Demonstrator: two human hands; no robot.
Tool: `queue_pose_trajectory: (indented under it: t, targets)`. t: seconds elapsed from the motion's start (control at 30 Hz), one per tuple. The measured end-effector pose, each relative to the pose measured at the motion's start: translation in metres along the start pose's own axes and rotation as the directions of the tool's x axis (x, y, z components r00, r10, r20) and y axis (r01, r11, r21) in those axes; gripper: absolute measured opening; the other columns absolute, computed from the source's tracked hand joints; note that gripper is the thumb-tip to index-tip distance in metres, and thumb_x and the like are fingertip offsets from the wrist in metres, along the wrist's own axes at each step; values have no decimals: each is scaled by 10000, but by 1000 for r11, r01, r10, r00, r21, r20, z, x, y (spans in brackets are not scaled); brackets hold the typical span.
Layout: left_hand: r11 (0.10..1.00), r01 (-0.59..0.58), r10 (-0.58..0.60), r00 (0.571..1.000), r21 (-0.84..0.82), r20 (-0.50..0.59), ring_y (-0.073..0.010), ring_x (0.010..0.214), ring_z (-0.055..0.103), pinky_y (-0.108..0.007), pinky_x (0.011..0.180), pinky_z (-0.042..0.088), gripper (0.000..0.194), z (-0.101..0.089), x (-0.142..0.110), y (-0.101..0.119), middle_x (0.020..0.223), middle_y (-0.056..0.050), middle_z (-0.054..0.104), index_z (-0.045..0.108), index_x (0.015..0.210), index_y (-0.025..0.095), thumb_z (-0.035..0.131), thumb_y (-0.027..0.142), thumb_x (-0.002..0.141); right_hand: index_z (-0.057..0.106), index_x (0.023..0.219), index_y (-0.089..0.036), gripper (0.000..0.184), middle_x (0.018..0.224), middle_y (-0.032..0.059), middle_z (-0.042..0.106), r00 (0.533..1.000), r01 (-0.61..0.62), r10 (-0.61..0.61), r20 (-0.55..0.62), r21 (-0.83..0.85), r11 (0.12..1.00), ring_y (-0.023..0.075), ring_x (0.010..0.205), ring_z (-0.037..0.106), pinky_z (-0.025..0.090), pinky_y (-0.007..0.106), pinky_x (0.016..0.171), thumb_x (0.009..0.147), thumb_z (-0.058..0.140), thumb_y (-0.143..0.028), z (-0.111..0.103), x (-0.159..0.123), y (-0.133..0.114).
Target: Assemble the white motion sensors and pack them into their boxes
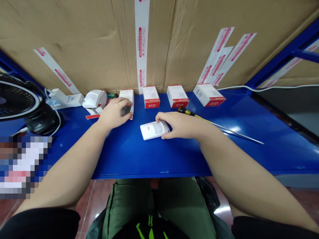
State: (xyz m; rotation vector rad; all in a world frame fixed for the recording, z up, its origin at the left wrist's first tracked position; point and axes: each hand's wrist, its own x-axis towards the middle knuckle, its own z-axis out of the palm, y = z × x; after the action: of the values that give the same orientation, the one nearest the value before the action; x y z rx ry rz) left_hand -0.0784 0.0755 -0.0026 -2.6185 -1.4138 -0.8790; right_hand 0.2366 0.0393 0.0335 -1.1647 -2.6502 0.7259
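My right hand point(179, 124) grips a white motion detector point(153, 130) by its right end, thumb on the near edge and fingers on the far edge. The detector lies low over the blue table, its domed lens facing up. Farther left, my left hand point(116, 113) has its thumb and fingers curled around the near part of a small white-and-red detector box point(126, 94). A dark grey patch shows between those fingers; I cannot tell what it is.
Along the back stand more detector boxes point(151, 96), and another white detector point(93, 98) rests on an opened box at left. A screwdriver point(224, 127) lies right of my right hand. A black fan point(32, 103) and a power strip point(72, 100) stand left on the blue table point(149, 159).
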Motion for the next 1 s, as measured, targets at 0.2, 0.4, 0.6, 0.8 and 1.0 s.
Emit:
queue_pose_trajectory:
  t: [0.2, 0.4, 0.6, 0.8, 1.0]
  targets:
    - [997, 79, -78, 996, -20, 29, -388, 1342, 675, -632, 1164, 545, 348, 5, 0, -13, 1415, -177, 724, 728, 1261, 198, 638, 341, 957, 679, 1061, -243, 402, 995, 42, 780, 999, -14, 15, -37, 28, 1000, 247, 836, 714, 494, 333, 666, 692, 838, -236, -3, -3, 4]
    - [997, 74, -75, 997, -24, -8, -444, 1626, 395, -795, 1304, 265, 538, -2, -2, 5, 1679, -186, 526, 606, 1521, 209, 502, 488, 1073, 723, 1136, -217, 467, 1099, 84, 788, 973, 78, -11, -232, 285, 955, 268, 960, 744, 599, 427, 845, 716, 858, -371, -10, -1, 13]
    - [896, -317, 318, 947, -312, -47, -332, 1514, 558, -594, 1262, 479, 424, -11, -3, 58, 1639, -150, 561, 609, 1478, 268, 588, 304, 1056, 545, 1084, -265, 534, 938, 0, 745, 937, 36, 247, -248, 770, 637, 224, 900, 750, 631, 423, 835, 688, 892, -356, 6, 13, 10]
    - [831, -351, 413, 909, -432, 54, -303, 1444, 603, -525, 1215, 532, 543, -11, -5, 68, 1527, -102, 614, 730, 1342, 317, 568, 38, 904, 547, 1050, -263, 434, 938, -1, 740, 989, 19, 122, -89, 874, 486, 207, 925, 755, 655, 407, 869, 709, 769, -113, 17, 20, 10]
    - [867, -327, 427, 876, -375, 224, -341, 1303, 630, -558, 1152, 530, 507, -12, -4, 63, 1492, -101, 658, 756, 1340, 309, 724, 174, 852, 547, 1148, -245, 371, 1004, 44, 782, 990, -9, 108, -87, 736, 677, 216, 951, 776, 661, 424, 900, 822, 645, -100, 29, 26, 12]
